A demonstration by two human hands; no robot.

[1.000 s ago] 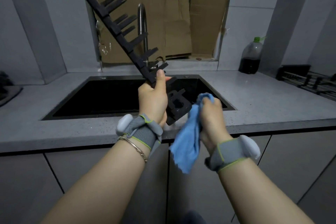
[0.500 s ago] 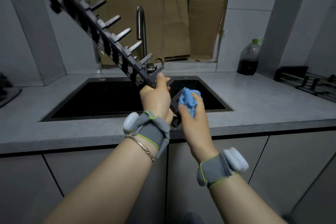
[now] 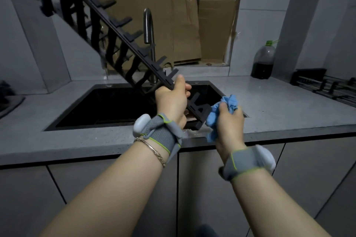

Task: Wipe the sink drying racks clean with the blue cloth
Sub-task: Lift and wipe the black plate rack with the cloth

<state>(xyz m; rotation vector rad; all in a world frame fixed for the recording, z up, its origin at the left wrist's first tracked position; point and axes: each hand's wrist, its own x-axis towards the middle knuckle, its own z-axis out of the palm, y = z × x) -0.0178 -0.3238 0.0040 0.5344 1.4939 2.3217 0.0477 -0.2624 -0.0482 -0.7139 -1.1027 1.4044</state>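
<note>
A long black drying rack [image 3: 107, 25] with short pegs slants from the upper left down to the sink's front edge. My left hand [image 3: 171, 100] grips its rail near the lower end, thumb along the top. My right hand [image 3: 229, 121] holds a bunched blue cloth [image 3: 221, 109] against the rack's lower end piece. A second rack [image 3: 327, 86] lies on the counter at the far right.
The black sink [image 3: 107, 106] is set into a grey counter [image 3: 279, 109], with a curved faucet [image 3: 149, 31] behind it. Cardboard [image 3: 179, 25] covers the window. A dark bottle [image 3: 263, 61] with a green cap stands at the back right. Grey cabinets run below.
The rack has turned, so its crossbars now show to the left. My right hand with the cloth has slid down and right to the rack's lower end.
</note>
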